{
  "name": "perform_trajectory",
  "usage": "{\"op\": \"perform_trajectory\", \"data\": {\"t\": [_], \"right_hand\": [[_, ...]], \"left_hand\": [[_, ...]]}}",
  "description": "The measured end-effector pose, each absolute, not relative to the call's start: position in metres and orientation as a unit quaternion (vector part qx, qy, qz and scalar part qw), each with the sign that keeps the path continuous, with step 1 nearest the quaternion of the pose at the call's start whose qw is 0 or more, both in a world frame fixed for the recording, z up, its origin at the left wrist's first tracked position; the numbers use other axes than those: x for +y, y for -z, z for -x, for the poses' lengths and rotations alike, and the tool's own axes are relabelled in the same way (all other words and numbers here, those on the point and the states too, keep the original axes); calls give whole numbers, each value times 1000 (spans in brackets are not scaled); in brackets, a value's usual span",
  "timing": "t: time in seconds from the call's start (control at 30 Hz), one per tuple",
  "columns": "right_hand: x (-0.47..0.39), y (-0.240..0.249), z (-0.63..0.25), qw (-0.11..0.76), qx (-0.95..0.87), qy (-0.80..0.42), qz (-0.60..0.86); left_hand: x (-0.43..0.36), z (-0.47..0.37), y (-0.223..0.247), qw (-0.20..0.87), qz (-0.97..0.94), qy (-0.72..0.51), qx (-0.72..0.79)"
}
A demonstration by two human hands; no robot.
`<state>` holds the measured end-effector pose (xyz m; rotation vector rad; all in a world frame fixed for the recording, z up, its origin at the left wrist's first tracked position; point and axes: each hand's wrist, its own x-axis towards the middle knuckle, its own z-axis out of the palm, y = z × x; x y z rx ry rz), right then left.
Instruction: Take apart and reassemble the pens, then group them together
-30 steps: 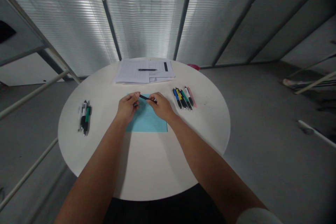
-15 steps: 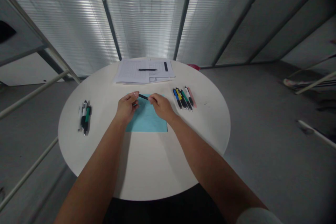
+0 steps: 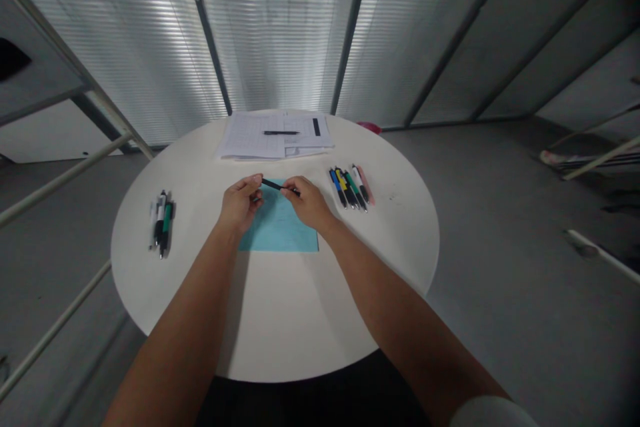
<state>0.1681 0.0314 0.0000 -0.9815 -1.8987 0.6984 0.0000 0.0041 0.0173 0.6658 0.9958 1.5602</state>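
Between both hands a slim black pen (image 3: 271,184) is held above a light-blue sheet (image 3: 280,230) on the round white table (image 3: 295,320). My left hand (image 3: 241,203) is closed on the pen's left end with thumb and fingers. The right part of the pen sits in the fingers of my right hand (image 3: 305,200), also closed; a dark bit shows by the thumb. To the right lies a row of pens (image 3: 349,188) with blue, yellow, green and white barrels. A smaller group of pens (image 3: 163,221), white, green and clear, rests at the left.
Stacked printed papers (image 3: 250,137) lie at the table's far side, with another black pen (image 3: 281,133) on top. Beyond the table are glass panels with blinds (image 3: 280,33). White metal rails (image 3: 65,177) run along the left.
More of the pen's right end now shows past my right thumb. Both hands have shifted very slightly to the left, still gripping the pen.
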Motion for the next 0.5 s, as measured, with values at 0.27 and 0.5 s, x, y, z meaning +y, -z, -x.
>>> {"op": "perform_trajectory", "data": {"t": [0.27, 0.5], "right_hand": [[40, -9, -168, 535, -497, -564, 385], [42, -20, -183, 535, -337, -719, 288]], "left_hand": [[4, -2, -16, 542, -294, -656, 434], [3, -8, -16, 520, -353, -633, 452]]}}
